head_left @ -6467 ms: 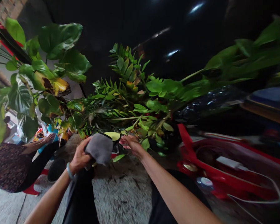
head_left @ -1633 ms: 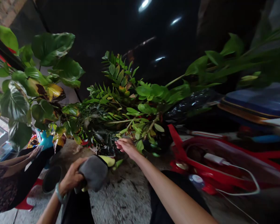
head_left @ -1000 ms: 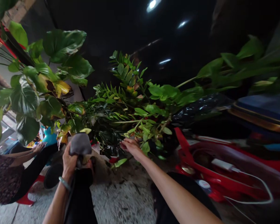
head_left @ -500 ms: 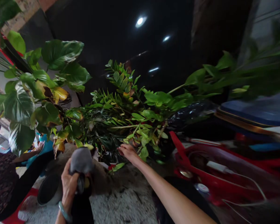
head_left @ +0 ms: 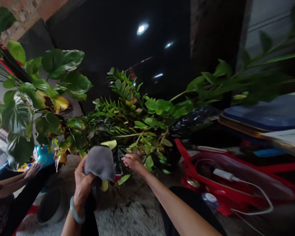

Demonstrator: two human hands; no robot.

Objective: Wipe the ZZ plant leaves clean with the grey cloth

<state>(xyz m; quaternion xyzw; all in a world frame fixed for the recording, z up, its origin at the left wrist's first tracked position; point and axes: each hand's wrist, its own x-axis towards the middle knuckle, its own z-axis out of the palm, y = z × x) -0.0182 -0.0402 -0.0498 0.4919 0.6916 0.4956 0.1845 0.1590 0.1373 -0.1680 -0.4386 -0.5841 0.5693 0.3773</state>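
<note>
My left hand (head_left: 83,182), with a pale bracelet at the wrist, is closed round a grey fabric-like item (head_left: 100,163) with yellow-green parts at its edges. Right of it, my right hand (head_left: 132,162) has its fingers drawn together in front of the dark, glossy material (head_left: 118,159) below the plants. Whatever is between those fingers is too small to make out. Green leafy plants (head_left: 135,121) stand just beyond both hands. A loose green leaf (head_left: 124,179) lies below my right hand.
A large-leaved plant (head_left: 49,95) with yellowed leaves rises at the left. Behind it, a person's hands (head_left: 31,170) show beside a blue object (head_left: 44,155). A dark round pot (head_left: 50,205) stands lower left. A red bag (head_left: 218,173) holding a white charger and cable is at the right.
My left hand has moved right and slightly up with the grey item, nearer my right hand. My right hand stays near the same spot. The view has shifted slightly.
</note>
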